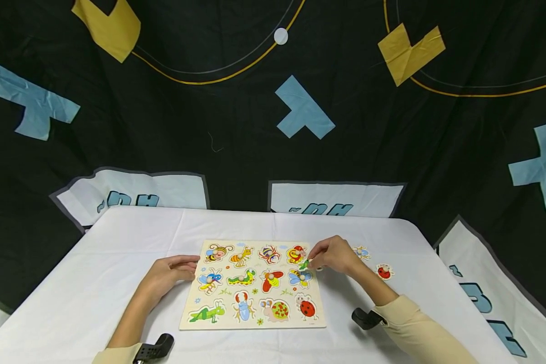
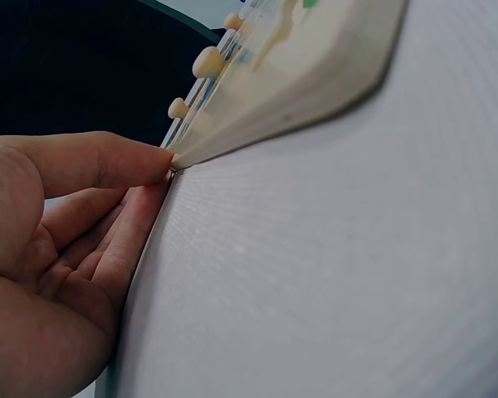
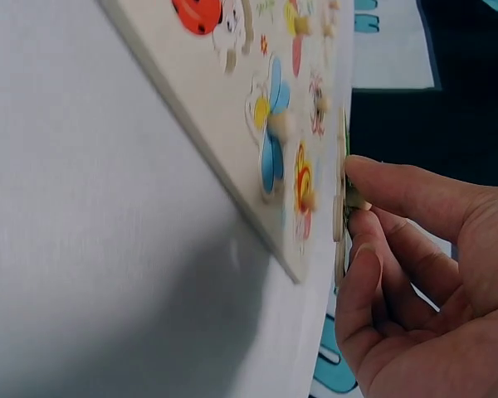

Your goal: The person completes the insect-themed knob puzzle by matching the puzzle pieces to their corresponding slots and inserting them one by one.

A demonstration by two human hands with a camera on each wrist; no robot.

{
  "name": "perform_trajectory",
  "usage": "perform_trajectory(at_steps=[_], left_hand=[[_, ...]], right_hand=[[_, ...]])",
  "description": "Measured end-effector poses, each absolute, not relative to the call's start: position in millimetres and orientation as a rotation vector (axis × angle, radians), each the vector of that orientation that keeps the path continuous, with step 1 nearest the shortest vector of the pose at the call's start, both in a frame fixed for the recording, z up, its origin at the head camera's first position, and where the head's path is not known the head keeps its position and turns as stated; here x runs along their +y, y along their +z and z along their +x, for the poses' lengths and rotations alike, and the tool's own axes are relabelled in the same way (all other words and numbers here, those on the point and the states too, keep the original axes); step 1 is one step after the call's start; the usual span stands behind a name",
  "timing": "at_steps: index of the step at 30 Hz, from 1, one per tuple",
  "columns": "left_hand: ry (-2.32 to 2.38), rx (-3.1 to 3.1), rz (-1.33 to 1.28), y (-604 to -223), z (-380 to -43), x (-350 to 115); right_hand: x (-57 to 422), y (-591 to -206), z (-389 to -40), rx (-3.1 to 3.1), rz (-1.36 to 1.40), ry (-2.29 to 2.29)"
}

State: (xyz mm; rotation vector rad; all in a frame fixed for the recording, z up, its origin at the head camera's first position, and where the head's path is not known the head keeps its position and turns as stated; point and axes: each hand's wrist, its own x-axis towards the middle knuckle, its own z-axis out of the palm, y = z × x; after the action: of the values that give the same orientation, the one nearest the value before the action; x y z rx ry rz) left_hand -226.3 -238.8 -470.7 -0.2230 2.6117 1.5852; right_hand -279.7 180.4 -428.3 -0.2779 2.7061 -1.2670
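Note:
A wooden insect puzzle board (image 1: 231,323) lies on the table, several knobbed pieces set in its upper rows. My left hand (image 1: 168,275) is at the board's left edge; in the left wrist view its thumb and fingers (image 2: 108,162) pinch that edge. Over the upper right part of the board, my right hand (image 1: 334,255) holds a green puzzle piece (image 1: 304,265) between thumb and fingers. From the right wrist view, the piece (image 3: 339,220) appears edge-on, raised off the board, its knob partly hidden by the fingertips.
Right of the board lie a ladybug piece (image 1: 384,271) and a bluish insect piece (image 1: 361,252); another is mostly hidden behind my right hand. A white cloth (image 1: 132,237) covers the table. Behind it hangs a black backdrop (image 1: 236,131).

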Motion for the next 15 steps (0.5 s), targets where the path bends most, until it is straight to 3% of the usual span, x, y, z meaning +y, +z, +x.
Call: perform_trajectory(at_steps=[15], left_hand=[[1.596,2.607,-0.228,-471.7,-226.7,-238.6]], right_hand=[[146.0,-427.4,-270.9,2.695,-0.398,-1.231]])
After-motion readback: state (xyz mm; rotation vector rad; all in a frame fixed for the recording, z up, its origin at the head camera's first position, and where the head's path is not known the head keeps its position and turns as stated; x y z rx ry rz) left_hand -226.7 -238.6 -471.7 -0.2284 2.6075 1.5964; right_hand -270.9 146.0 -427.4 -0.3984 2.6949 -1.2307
